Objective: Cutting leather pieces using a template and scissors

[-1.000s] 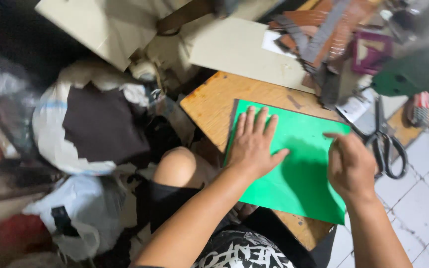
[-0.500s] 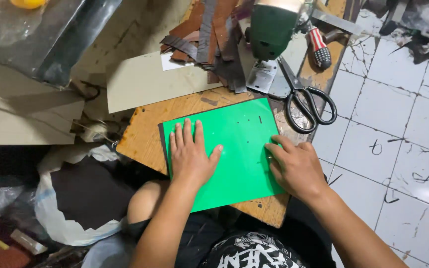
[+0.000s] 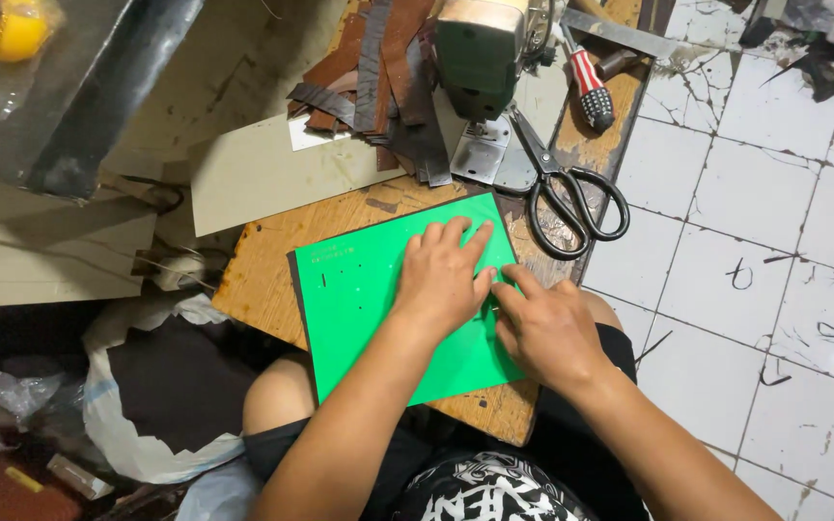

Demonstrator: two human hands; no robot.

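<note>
A green sheet (image 3: 364,299) with small punched holes lies flat on a worn wooden board (image 3: 272,256), with a dark layer showing along its left and top edges. My left hand (image 3: 444,275) presses palm down on the sheet's upper right part, fingers spread. My right hand (image 3: 544,328) rests at the sheet's right edge, fingers curled, index tip touching the sheet beside my left hand. Neither hand grips anything that I can see.
Black-handled scissors (image 3: 571,198) lie just right of the sheet. A green sewing machine (image 3: 480,53), a pile of brown leather strips (image 3: 378,68) and a red-and-white screwdriver (image 3: 591,87) sit behind. Cardboard sheets (image 3: 253,174) lie left; a white bag (image 3: 147,396) holds dark material. White tiled floor (image 3: 774,289) lies right.
The view has swung so the board sits more central. My left hand slid from the sheet's left part to its upper right. My right hand stays at the right edge.
</note>
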